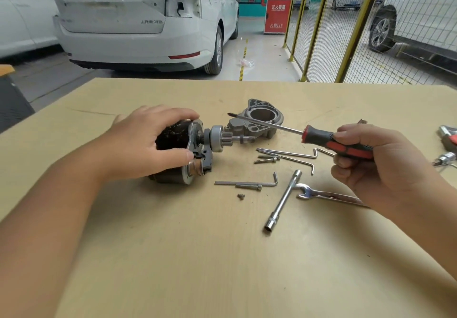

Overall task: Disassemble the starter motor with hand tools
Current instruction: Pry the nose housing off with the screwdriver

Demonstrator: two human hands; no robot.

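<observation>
head view: disassembly is partway; the nose housing [259, 119] already lies apart on the table [173, 255], just behind the pinion gear [223, 139]. left hand [148, 144] grips the black motor body [173, 138], fingers curled over it, thumb by the solenoid [195, 169]. right hand [366, 159] holds the screwdriver [321, 137] in a closed fist, tip raised over the housing. next move, by judgement: seat the tip on a remaining fastener or the fork; which one cannot be told.

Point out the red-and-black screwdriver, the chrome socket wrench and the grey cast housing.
Red-and-black screwdriver [338, 142]: head view, on its handle.
Chrome socket wrench [284, 200]: head view, mid-shaft.
Grey cast housing [257, 126]: head view, on its flange below the round bore.
</observation>
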